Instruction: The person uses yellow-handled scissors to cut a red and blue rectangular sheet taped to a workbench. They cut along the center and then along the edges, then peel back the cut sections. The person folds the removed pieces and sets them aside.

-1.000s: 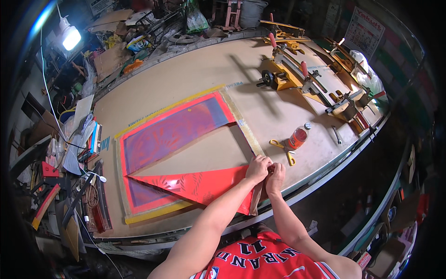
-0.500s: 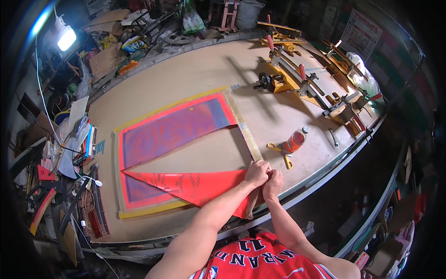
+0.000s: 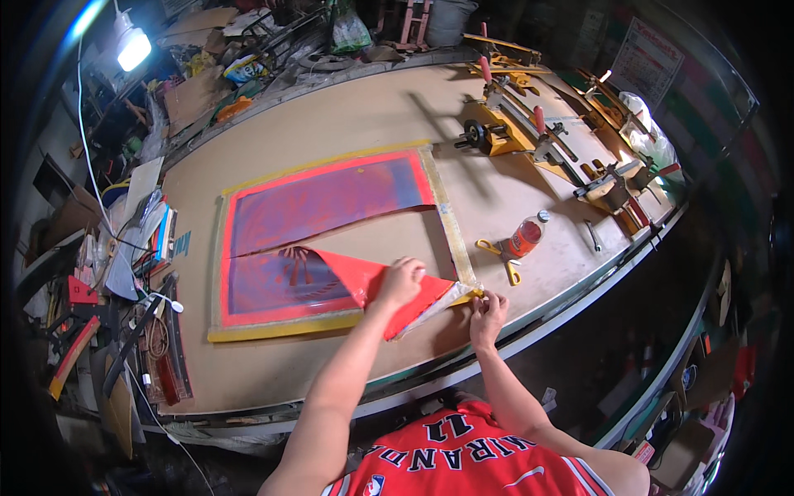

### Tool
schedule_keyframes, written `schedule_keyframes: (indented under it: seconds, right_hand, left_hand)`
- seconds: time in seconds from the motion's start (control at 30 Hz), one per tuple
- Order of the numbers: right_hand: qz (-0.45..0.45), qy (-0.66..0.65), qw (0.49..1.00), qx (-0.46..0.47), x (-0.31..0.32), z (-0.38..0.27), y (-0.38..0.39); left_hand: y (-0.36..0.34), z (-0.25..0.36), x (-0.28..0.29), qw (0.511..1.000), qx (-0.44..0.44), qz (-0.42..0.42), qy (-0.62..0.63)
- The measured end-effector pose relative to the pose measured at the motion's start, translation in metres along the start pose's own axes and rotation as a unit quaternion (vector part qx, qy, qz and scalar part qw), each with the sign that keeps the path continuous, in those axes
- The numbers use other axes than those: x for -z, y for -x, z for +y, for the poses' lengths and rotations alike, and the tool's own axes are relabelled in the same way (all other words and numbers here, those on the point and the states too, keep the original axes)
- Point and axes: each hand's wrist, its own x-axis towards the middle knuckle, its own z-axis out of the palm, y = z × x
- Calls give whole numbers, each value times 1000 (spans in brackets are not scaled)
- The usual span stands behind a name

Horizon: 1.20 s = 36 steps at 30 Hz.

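A rectangular screen-printing frame [image 3: 339,153] with yellow-edged sides lies on the board-topped table. Its purple mesh [image 3: 331,202], bordered in pink, is slit across the middle. The near half is partly loose; a red flap [image 3: 347,273] of it is folded back toward the left. My left hand [image 3: 401,281] is closed over this flap, its fingertips partly hidden. At the frame's near right corner, my right hand [image 3: 490,314] has thumb and fingers closed on the edge. A pale, frayed strip of mesh runs between the flap and that corner.
Yellow-handled scissors [image 3: 513,271] lie beside a red-labelled bottle [image 3: 526,236], right of the frame. A wrench [image 3: 593,236] is farther right. Yellow metal clamp fixtures [image 3: 538,136] stand at the back right. Clutter crowds the left, and a lit lamp [image 3: 132,48] hangs there.
My left hand has moved left and away from my right, which stays near the corner. The flap has shifted up and left off the near edge. The frame appears higher in view.
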Motion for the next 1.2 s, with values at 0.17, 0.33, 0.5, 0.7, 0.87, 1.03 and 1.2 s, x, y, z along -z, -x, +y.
schedule_keyframes:
  seconds: [0.17, 0.33, 0.5, 0.7, 0.87, 1.03, 1.2]
  right_hand:
    - [-19, -64, 996, -61, -1, 5, -4]
    - [2, -63, 995, -72, -4, 8, -8]
    - [22, -73, 997, -24, -11, 6, -12]
    - [14, -45, 997, 65, -22, 23, -73]
    - [36, -29, 993, 111, -47, -3, -148]
    - [-54, -21, 992, 116, -84, -25, -194]
    - [-163, -37, 976, 143, -125, -50, -190]
  left_hand:
    - [58, -13, 108, 936, 193, -202, -214]
    - [94, 5, 127, 915, 146, -258, -275]
    - [120, -42, 99, 941, 52, -96, -321]
    - [113, 5, 82, 967, 80, -71, -233]
    - [94, 55, 69, 971, 144, -42, -188]
    - [81, 102, 54, 951, 259, -57, -161]
    - [99, 103, 37, 941, 306, -28, -145]
